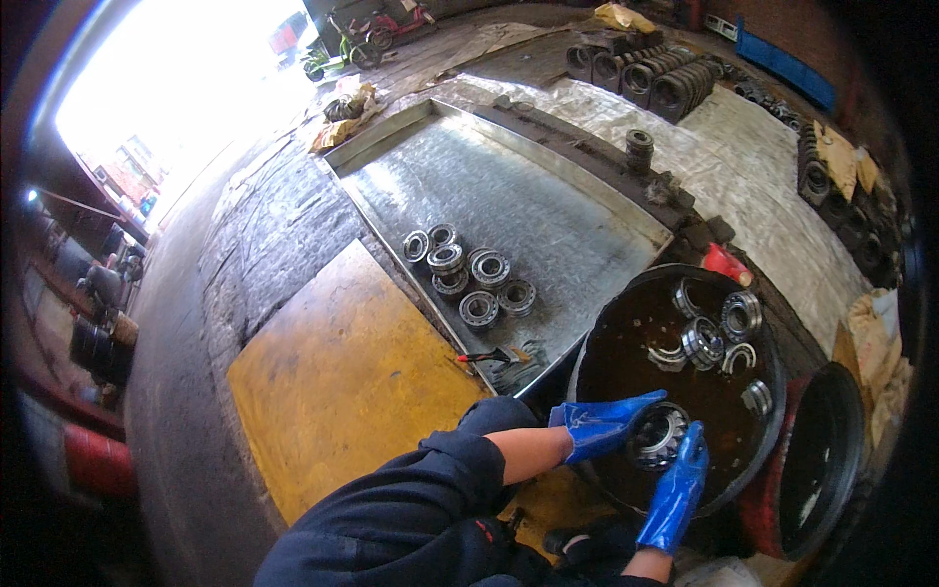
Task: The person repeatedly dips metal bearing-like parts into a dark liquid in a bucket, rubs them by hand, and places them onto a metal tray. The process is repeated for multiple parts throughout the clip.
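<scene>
Both of my hands wear blue rubber gloves and hold a roller bearing (657,436) over a round drum (584,364) of dark brown liquid. My left hand (608,425) grips it from the left, its fingers reaching along the far side. My right hand (681,487) presses against the near right side. Beyond them in the drum sit more bearings (702,342) and curved, shiny ring pieces (738,358). Several cleaned-looking bearings (478,309) stand grouped, some stacked, in a shallow metal tray (528,186) to the left. Pliers with red-and-black handles (494,356) lie at the tray's near corner.
A yellow board (342,377) lies left of my legs. Close on the right stands a red drum (820,460) with a dark inside. A red object (725,264) rests behind the liquid. Farther off, rows of dark rings (646,80) stand on pale sheeting (753,186).
</scene>
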A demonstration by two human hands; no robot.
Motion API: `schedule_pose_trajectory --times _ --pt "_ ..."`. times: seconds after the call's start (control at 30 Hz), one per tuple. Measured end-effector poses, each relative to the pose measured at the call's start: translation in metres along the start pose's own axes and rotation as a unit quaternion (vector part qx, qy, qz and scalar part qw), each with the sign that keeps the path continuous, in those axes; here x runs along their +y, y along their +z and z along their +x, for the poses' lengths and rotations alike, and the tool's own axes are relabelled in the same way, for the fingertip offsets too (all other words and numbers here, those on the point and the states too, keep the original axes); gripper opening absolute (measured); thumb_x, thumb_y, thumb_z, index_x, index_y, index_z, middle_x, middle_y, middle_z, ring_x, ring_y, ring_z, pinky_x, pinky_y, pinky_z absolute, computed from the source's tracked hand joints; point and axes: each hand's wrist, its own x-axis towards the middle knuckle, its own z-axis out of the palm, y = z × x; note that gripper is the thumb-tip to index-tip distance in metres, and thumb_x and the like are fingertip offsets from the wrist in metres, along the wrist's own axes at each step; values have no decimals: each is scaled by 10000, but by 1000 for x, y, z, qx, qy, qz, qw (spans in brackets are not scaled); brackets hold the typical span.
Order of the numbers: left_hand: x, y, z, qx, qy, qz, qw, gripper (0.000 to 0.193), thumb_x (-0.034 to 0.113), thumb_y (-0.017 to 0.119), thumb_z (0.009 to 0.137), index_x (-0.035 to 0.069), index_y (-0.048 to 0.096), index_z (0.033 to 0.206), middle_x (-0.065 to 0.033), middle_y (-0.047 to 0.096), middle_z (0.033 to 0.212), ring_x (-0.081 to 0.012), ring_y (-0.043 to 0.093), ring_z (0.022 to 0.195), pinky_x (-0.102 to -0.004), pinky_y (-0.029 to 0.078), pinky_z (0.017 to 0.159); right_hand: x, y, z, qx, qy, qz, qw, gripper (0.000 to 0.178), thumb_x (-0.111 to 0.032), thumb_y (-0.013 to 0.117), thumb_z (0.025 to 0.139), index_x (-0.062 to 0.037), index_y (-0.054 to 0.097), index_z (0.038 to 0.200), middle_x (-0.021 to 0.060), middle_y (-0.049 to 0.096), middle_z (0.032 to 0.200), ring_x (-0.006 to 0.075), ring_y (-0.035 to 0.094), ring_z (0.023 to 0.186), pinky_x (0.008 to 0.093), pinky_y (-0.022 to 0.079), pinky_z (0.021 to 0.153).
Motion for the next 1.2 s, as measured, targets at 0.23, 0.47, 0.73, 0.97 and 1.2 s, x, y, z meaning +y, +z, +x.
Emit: schedule_pose_trajectory --times 0.23,0.47,0.73,0.97,1.2 --pt "-27 7 44 -102 -56 -203 972 296 252 568 1034 59 655 1241 -52 696 1186 -134 654 1063 -305 513 1005 -1 -4 -2 -21 22 89 996 674 -500 477 1053 56 505 1433 186 592 1380 238 591 1217 351 489 1030" --pt "20 9 18 -33 -58 -264 962 296 247 539 1052 45 686 1211 -61 727 1141 -122 690 1006 -284 554 947 25 -2 20 -77 -63 175 980 615 -436 512 1057 44 494 1442 181 567 1400 234 580 1221 356 444 1077" --pt "12 8 23 -50 -51 -349 934 319 284 504 1066 58 681 1203 -68 726 1137 -141 700 1000 -295 569 934 16 7 10 -70 -78 111 988 559 -390 490 1071 44 528 1420 152 584 1392 219 564 1238 344 417 1094" --pt "18 9 20 -39 -69 -327 942 303 287 514 1061 74 685 1193 -54 729 1119 -141 700 983 -299 575 914 15 7 7 -68 -27 190 979 496 -287 492 1066 63 513 1416 141 576 1384 219 541 1234 336 401 1100" --pt "15 12 20 -23 -79 -310 947 283 287 525 1056 92 691 1178 -38 732 1096 -140 699 962 -300 578 895 22 6 9 -30 -53 100 993 547 -358 487 1068 44 501 1438 141 571 1399 217 545 1248 342 400 1106"
